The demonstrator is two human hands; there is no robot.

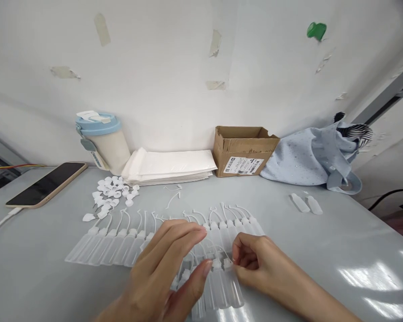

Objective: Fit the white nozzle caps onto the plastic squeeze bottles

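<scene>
- Grey table (289, 268) below, white wall (174, 67) behind, and all the action was down at the front edge.
- Right hand (255, 259) in close! Its fingers were curled, thumb and forefinger tips nearly together, right at the top (227, 263) of the end bottle (234, 288) in the near row; whether they had a grip on it, you could not tell.
- Left hand (168, 268) spread wide, thumb well away from the fingers, nothing seen between them. It hung across the near row and hid part of it.
- Those near bottles stood out as clear, slim bodies lying side by side, white tops pointing to the wall, thin strands rising from them.
- Just beyond, another row (117, 248) ran left and right, its middle blocked by the left hand.
- Further up, loose strands (173, 199) lay alone, with a heap of white caps (109, 192) to their left.
- Out right, two small bottles (306, 204) lay apart from the rest.
- Along the wall, left to right: phone (49, 183) on its cable (3, 221), blue-lidded cup (109, 145), white stack (177, 165), open box (242, 152), pale blue bag (302, 156).
</scene>
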